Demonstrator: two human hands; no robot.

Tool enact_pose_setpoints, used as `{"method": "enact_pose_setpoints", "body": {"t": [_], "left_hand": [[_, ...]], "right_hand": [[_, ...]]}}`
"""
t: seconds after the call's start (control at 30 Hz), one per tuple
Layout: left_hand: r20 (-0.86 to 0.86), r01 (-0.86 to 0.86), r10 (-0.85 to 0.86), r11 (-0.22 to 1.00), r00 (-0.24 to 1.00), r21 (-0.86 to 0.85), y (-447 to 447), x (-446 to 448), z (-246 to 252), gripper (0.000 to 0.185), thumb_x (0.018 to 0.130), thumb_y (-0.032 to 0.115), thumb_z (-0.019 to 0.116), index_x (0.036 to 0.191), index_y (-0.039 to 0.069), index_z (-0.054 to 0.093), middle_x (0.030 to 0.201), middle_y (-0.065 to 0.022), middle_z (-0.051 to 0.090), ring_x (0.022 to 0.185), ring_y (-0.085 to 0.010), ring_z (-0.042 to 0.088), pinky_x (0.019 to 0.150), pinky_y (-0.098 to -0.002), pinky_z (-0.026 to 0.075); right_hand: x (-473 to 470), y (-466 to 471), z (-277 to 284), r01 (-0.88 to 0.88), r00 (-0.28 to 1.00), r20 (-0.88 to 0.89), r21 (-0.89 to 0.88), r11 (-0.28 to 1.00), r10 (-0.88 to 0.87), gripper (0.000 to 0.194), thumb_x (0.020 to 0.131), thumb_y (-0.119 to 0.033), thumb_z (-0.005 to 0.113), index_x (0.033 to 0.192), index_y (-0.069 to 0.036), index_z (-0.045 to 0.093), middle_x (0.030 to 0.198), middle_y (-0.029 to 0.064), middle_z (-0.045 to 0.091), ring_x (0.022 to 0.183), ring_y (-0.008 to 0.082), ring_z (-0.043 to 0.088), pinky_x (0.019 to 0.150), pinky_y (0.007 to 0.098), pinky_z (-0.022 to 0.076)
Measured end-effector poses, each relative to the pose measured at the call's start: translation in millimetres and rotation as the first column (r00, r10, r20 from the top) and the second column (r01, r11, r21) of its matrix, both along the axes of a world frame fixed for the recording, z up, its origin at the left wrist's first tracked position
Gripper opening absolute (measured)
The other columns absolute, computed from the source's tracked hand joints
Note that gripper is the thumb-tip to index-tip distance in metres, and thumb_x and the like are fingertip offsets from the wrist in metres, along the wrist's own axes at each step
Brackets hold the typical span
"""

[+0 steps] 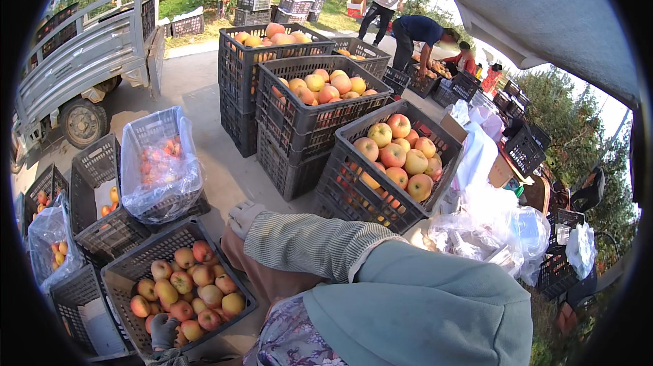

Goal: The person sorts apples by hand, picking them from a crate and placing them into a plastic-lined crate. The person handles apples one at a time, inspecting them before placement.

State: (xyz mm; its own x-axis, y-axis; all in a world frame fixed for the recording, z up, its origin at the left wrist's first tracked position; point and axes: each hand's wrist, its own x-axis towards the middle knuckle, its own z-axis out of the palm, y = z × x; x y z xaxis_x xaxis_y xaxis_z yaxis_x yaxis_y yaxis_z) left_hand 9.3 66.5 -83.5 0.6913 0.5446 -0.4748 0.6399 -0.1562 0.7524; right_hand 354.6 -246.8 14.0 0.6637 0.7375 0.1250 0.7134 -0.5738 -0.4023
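My left hand [164,332], in a grey glove, is over the near edge of a black plastic crate [113,280] full of red-and-yellow apples [190,284]. Its fingers touch the apples at the crate's near left; whether they are closed around one cannot be made out. Covered by a pale glove, my right hand [246,218] rests on my bent knee [278,279], and no object shows in it. To the right of that knee, a tilted black crate [377,208] holds more large apples [398,154].
Stacked crates of apples [301,134] stand ahead. At left are a plastic-lined crate [160,162], a partly filled crate [94,172] and a cargo truck [84,67]. Plastic bags [484,223] lie heaped at right. Farther back, a person bends over crates [421,34] near two others.
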Motion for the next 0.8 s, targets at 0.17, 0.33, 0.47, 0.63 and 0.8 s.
{"method": "enact_pose_setpoints", "body": {"t": [0.17, 0.33, 0.47, 0.63, 0.8], "left_hand": [[-0.027, 0.024, -0.023, 0.999, 0.999, 0.038, 0, -4, -3, 0.024, 0.082, 0.015, 0.067, 0.096, -0.002, 0.057, 0.068, -0.0095, 0.056, 0.049, -0.0171, 0.055, 0.043, -0.0319, 0.045], [-0.040, 0.031, -0.030, 0.999, 0.999, 0.026, -4, -3, 3, 0.020, 0.082, 0.015, 0.066, 0.081, 0.000, 0.052, 0.063, -0.0073, 0.051, 0.047, -0.0162, 0.053, 0.042, -0.0327, 0.043], [-0.050, 0.028, -0.026, 0.999, 0.998, 0.036, -6, -1, 4, 0.023, 0.082, 0.014, 0.066, 0.073, 0.003, 0.047, 0.060, -0.0074, 0.048, 0.047, -0.0163, 0.052, 0.041, -0.0332, 0.042], [-0.032, 0.009, -0.007, 0.999, 0.999, 0.043, -1, -3, -9, 0.018, 0.083, 0.012, 0.064, 0.079, 0.002, 0.051, 0.062, -0.0084, 0.049, 0.047, -0.0165, 0.052, 0.042, -0.0340, 0.042], [-0.028, 0.013, -0.014, 0.999, 1.000, -0.038, 5, -7, -19, 0.018, 0.085, 0.014, 0.064, 0.089, -0.001, 0.055, 0.065, -0.0092, 0.053, 0.049, -0.0168, 0.053, 0.043, -0.0340, 0.043]], "right_hand": [[0, 5, 1, 0.015, 1.000, -0.004, -0.021, 1.000, -0.015, 0.029, 0.086, -0.029, 0.052, 0.104, -0.008, 0.060, 0.109, 0.0159, 0.061, 0.105, 0.0350, 0.055, 0.091, 0.0424, 0.0462], [0, 3, 3, 0.023, 1.000, -0.013, -0.042, 0.999, -0.023, 0.029, 0.086, -0.029, 0.052, 0.104, -0.009, 0.061, 0.109, 0.0162, 0.060, 0.105, 0.0352, 0.055, 0.092, 0.0419, 0.0462], [-1, 2, 7, 0.025, 0.999, -0.038, -0.019, 1.000, -0.026, 0.029, 0.087, -0.029, 0.051, 0.105, -0.009, 0.061, 0.109, 0.0164, 0.060, 0.106, 0.0348, 0.055, 0.092, 0.0420, 0.0461], [-1, 4, 7, 0.021, 0.998, -0.057, -0.006, 1.000, -0.021, 0.029, 0.087, -0.029, 0.051, 0.104, -0.008, 0.061, 0.108, 0.0164, 0.060, 0.107, 0.0344, 0.055, 0.092, 0.0420, 0.0458], [-1, 6, 4, 0.006, 1.000, -0.031, 0.028, 1.000, -0.005, 0.028, 0.086, -0.028, 0.051, 0.103, -0.008, 0.061, 0.106, 0.0165, 0.061, 0.105, 0.0349, 0.055, 0.091, 0.0425, 0.0460]]}}
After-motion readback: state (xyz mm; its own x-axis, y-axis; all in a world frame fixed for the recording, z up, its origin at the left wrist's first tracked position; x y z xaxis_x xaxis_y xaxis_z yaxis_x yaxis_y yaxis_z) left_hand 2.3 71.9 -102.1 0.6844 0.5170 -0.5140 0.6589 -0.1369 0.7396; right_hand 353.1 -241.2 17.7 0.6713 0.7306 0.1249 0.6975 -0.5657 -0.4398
